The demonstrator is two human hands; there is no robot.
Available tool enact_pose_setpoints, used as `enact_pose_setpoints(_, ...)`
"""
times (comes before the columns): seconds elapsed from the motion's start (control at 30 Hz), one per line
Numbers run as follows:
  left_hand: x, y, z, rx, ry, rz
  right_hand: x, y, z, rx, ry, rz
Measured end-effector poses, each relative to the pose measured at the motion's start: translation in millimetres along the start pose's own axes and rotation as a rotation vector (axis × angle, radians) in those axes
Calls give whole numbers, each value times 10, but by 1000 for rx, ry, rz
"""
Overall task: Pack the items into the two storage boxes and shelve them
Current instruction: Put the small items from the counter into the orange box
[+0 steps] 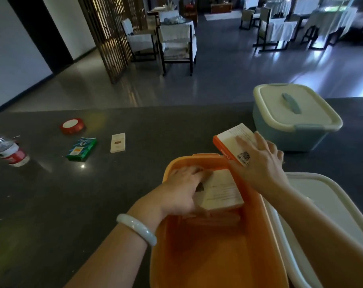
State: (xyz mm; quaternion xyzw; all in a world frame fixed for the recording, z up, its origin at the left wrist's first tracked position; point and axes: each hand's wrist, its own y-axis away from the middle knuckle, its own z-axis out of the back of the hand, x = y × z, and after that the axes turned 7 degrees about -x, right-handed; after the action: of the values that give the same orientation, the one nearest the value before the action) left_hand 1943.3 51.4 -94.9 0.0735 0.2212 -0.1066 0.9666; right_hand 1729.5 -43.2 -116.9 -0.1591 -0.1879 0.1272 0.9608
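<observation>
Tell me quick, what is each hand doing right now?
Left hand: inside the orange box, fingers gripping a white carton.
Right hand: holding an orange-edged carton above the box's rim.

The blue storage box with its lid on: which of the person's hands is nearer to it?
Right. The right hand, holding an orange-edged box, is just beside the blue storage box; the left hand is farther off, inside the orange storage box.
</observation>
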Motion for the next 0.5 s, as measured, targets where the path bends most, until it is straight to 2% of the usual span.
enact_pose_setpoints(0.27,63,-209,-306,119,42,87,71,44,-40,-39,-18,-24)
enact_pose_setpoints(0.4,80,-336,-373,192,-14,116,97,78,-50,-75,-32,23)
enact_pose_setpoints(0.5,120,-388,-411,190,-51,127,102,73,-49,-71,-21,39)
